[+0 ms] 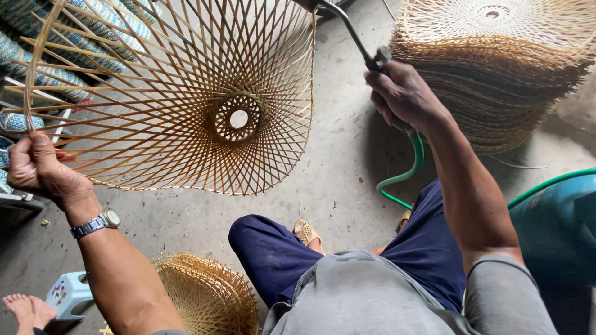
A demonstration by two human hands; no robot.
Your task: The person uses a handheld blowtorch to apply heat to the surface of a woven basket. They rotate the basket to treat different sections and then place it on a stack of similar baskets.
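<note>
Left hand [37, 169] is closed around the rim of an open-weave bamboo frame [180, 93], held tilted off the concrete floor [347, 155] with its small centre ring facing the camera; a finished-looking woven piece [208, 294] lies on the floor below the frame. To the right of the frame, the right hand [403, 96] is wrapped tight on a metal nozzle tool [354, 34] fed by a green hose [406, 170], its tip near the frame's upper right edge. Far right of the frame stands a tall stack of woven pieces [496, 68]; judging from it, many units are done and this frame is mid-treatment.
</note>
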